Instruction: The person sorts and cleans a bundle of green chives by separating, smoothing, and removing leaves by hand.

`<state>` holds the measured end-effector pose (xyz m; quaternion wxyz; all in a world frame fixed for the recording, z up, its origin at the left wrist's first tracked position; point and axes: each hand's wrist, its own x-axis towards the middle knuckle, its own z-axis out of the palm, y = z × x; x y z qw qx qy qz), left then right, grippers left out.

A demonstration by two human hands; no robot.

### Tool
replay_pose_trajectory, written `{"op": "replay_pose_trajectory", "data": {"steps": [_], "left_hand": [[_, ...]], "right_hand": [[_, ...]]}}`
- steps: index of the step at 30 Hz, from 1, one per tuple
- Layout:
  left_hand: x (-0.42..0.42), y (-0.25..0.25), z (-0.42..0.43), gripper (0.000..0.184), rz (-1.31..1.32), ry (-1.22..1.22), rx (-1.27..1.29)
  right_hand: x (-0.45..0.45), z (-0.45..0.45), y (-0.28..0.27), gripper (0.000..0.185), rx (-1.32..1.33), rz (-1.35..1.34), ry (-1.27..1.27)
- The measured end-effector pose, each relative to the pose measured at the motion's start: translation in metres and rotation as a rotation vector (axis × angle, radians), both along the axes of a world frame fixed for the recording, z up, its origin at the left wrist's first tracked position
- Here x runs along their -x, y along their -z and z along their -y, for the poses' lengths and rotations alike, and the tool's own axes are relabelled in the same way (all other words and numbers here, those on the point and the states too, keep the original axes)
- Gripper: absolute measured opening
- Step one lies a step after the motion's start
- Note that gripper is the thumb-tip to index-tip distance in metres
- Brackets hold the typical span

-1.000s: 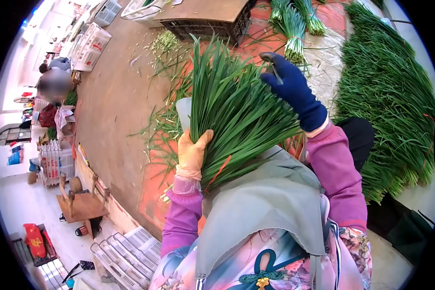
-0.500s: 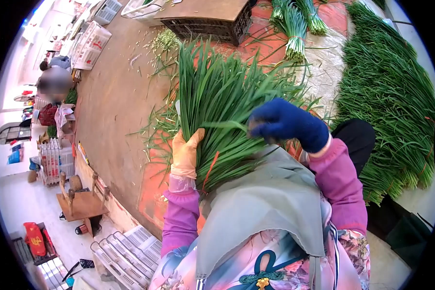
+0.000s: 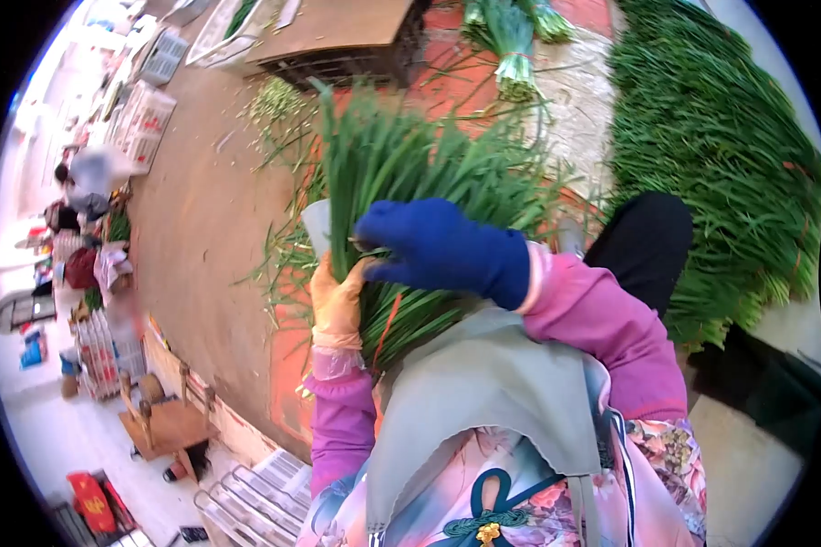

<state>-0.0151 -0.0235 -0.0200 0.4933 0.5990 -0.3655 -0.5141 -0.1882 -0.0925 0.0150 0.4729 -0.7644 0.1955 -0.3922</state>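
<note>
A thick bunch of garlic chives [image 3: 401,173] lies across my lap, its long green leaves pointing away from me and a red band round its lower part. My left hand [image 3: 337,301], in a pale orange glove, is closed round the leaves at the bunch's left side. Reaching across the bunch, my right hand [image 3: 447,246] in a dark blue glove has its fingers curled on leaves beside my left thumb. Which leaves lie between its fingertips is partly hidden. A grey apron [image 3: 483,392] covers my lap under the chives.
A large pile of chives [image 3: 702,164] lies to the right. Tied bundles [image 3: 511,55] rest on the floor ahead, near a board-topped dark crate [image 3: 337,46]. Trimmings [image 3: 283,109] litter the floor. To the left stand a wooden stool [image 3: 169,424], white crates [image 3: 146,123] and a person [image 3: 91,178].
My right hand has moved left across the bunch, from its right side to beside my left hand. My left hand keeps its hold. The whole view has shifted slightly.
</note>
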Motion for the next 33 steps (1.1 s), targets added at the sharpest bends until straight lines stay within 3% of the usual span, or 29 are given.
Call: {"op": "replay_pose_trajectory", "data": {"steps": [2, 6, 9, 12, 14, 15, 17, 19, 20, 22, 23, 25, 26, 28, 29, 31, 33], "left_hand": [[-0.001, -0.006, 0.000, 0.031, 0.016, 0.003, -0.014], [-0.010, 0.000, 0.000, 0.028, -0.044, -0.005, -0.002], [-0.018, 0.003, -0.002, 0.026, -0.087, 0.009, 0.015], [-0.023, 0.001, -0.001, 0.020, -0.097, -0.004, -0.015], [-0.030, 0.004, 0.002, 0.021, -0.007, -0.068, -0.190], [-0.039, 0.024, 0.005, 0.021, -0.056, -0.110, -0.036], [-0.039, 0.020, 0.004, 0.021, -0.050, -0.118, -0.068], [-0.033, 0.011, 0.004, 0.022, -0.097, -0.159, -0.069], [-0.035, 0.012, 0.004, 0.022, -0.093, -0.171, -0.066], [-0.038, 0.017, 0.003, 0.023, -0.045, -0.127, -0.041], [-0.035, 0.016, 0.003, 0.023, -0.045, -0.149, -0.039], [-0.030, 0.007, 0.002, 0.023, -0.057, -0.140, -0.055], [-0.028, 0.005, 0.001, 0.023, -0.070, -0.124, -0.064], [-0.030, 0.009, 0.001, 0.025, -0.046, -0.118, -0.058], [-0.031, 0.010, 0.001, 0.026, -0.014, -0.105, -0.052], [-0.031, 0.012, 0.005, 0.029, 0.024, -0.090, -0.039], [-0.029, 0.009, 0.006, 0.029, 0.030, -0.090, -0.051]], "right_hand": [[-0.009, -0.007, -0.003, 0.012, 0.520, -0.480, 0.310], [-0.032, 0.001, 0.025, 0.006, 0.463, -0.583, 0.255], [-0.038, -0.002, 0.033, 0.008, 0.589, -0.604, 0.225], [-0.030, -0.018, 0.021, 0.007, 0.613, -0.567, 0.204], [-0.025, -0.032, 0.009, 0.003, 0.594, -0.569, 0.192], [-0.015, -0.038, -0.001, 0.004, 0.501, -0.493, 0.093], [0.011, -0.040, -0.023, 0.006, 0.412, -0.413, -0.015], [0.040, -0.036, -0.033, 0.016, 0.159, -0.200, -0.253], [0.051, -0.041, -0.029, 0.016, 0.163, -0.195, -0.264], [0.073, -0.053, -0.019, 0.031, 0.190, -0.514, -0.336], [0.083, -0.054, -0.015, 0.031, 0.189, -0.512, -0.343], [0.096, -0.051, -0.009, 0.043, 0.201, -0.366, -0.121], [0.098, -0.046, -0.009, 0.043, 0.199, -0.363, -0.130], [0.103, -0.033, -0.011, 0.038, 0.373, -0.527, 0.415], [0.102, -0.025, -0.009, 0.038, 0.373, -0.521, 0.421], [0.093, -0.011, 0.000, 0.030, 0.837, -0.518, 0.663], [0.092, -0.011, 0.011, 0.025, 0.848, -0.534, 0.622]]}}
